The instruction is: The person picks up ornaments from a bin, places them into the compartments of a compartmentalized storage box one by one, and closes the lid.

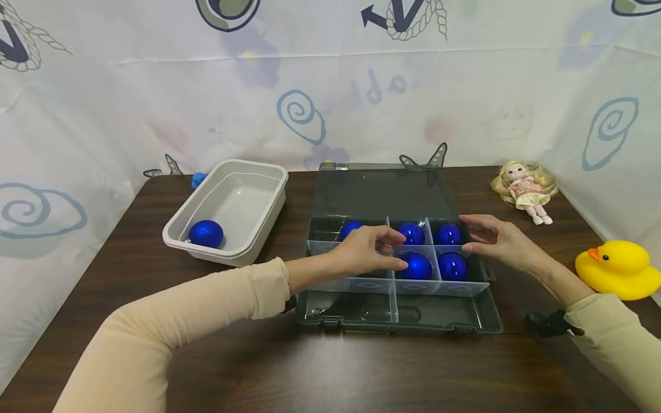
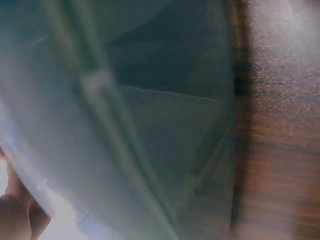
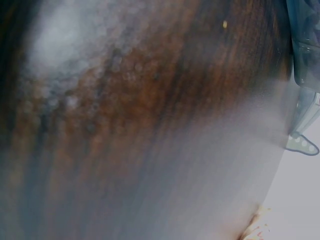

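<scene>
A dark translucent compartment box [image 1: 341, 314] stands with its lid [image 1: 382, 192] folded back; blue balls lie in several of its compartments. Over its middle is my left hand [image 1: 364, 252], thumb and fingers spread apart, with the thumb tip at the left side of a shiny blue ball [image 1: 418, 267]; whether they touch is unclear. My right hand [image 1: 498, 241] is at the box's right edge, fingers extended, near another blue ball [image 1: 448, 234] and a ball in front of it [image 1: 453, 267]. The left wrist view shows blurred box plastic [image 2: 165, 125] and part of the hand.
To the left, a white tub [image 1: 250, 252] contains one glittery blue ball [image 1: 206, 233]. A small blue object [image 1: 198, 179] sits behind it. On the right are a doll [image 1: 528, 192] and a yellow rubber duck [image 1: 617, 269]. Printed white cloth [image 1: 330, 86] hangs behind the table.
</scene>
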`<state>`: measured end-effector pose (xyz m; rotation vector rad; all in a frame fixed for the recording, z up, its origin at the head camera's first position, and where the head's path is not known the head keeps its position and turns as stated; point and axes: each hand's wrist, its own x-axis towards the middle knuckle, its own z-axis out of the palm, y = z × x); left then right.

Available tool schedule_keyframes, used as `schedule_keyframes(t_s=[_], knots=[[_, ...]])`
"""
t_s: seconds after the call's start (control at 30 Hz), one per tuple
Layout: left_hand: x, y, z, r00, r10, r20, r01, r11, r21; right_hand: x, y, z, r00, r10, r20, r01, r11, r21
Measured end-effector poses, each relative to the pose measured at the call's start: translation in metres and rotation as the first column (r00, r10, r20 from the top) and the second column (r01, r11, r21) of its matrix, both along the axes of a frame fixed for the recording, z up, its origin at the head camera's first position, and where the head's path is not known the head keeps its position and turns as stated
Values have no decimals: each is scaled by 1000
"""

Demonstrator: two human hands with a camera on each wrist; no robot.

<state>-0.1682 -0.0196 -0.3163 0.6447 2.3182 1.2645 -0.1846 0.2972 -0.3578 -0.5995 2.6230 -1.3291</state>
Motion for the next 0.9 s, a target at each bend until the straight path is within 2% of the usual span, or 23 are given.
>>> schedule_keyframes(t_s=[0.2, 0.3, 0.4, 0.57, 0.67, 0.8, 0.9], knots=[[-2, -18, 13, 997, -39, 72, 30, 992, 121, 0, 1, -1, 1000, 3, -3, -3, 1000, -23], [-4, -38, 24, 996, -46, 71, 33, 985, 172, -1, 1, -2, 1000, 5, -3, -5, 1000, -20], [-9, -68, 33, 998, -3, 63, -9, 982, 191, -1, 1, -2, 1000, 1, -2, -1, 1000, -15], [-22, -141, 41, 994, 110, 23, -112, 988, 102, -1, 0, 1, 1000, -5, -5, 5, 1000, 5], [-32, -188, 41, 988, 147, 36, -148, 988, 42, 0, 1, 1, 1000, -7, -7, 7, 1000, 18], [-39, -240, 38, 970, 231, 72, -232, 973, -5, 0, 1, 1, 1000, -19, 9, 18, 999, 34], [-40, -264, 35, 947, 316, 48, -312, 947, -76, 1, 0, 1, 1000, -16, 23, 15, 999, 34]])
